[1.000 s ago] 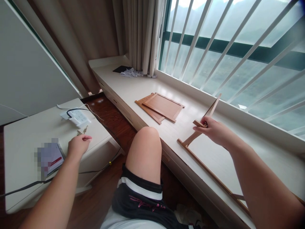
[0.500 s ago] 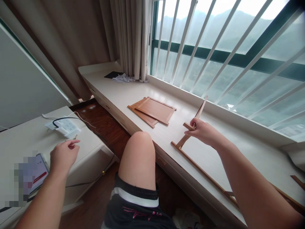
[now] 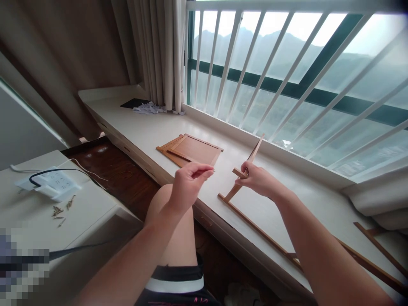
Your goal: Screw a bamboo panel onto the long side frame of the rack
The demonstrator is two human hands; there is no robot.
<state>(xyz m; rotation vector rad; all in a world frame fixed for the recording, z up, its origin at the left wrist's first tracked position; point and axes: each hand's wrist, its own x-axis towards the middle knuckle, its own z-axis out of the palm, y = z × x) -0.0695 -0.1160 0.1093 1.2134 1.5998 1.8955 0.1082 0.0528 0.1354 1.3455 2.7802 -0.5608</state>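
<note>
My left hand (image 3: 191, 182) is raised over my knee, thumb and fingers pinched on a screw (image 3: 214, 170); only its tiny tip shows. My right hand (image 3: 255, 176) grips a wooden frame (image 3: 234, 192) by one of its bars, the fingers wrapped round the wood. That frame stands on the white window ledge, one panel edge (image 3: 257, 146) rising behind the hand and a long rail (image 3: 255, 229) lying along the ledge's front. Left of the right hand, flat wooden panels (image 3: 199, 146) lie overlapped.
Several loose screws (image 3: 58, 211) lie on the white side table (image 3: 95, 212) beside a power strip (image 3: 59, 182) with cables. Paper scraps (image 3: 148, 107) and a dark flat sheet (image 3: 132, 103) sit at the ledge's far end. Another wooden piece (image 3: 379, 244) lies far right, below the barred window.
My left hand has moved right, from the screws on the side table to near the wooden frame, with a screw in its fingers. My right hand keeps its hold; the view has shifted right.
</note>
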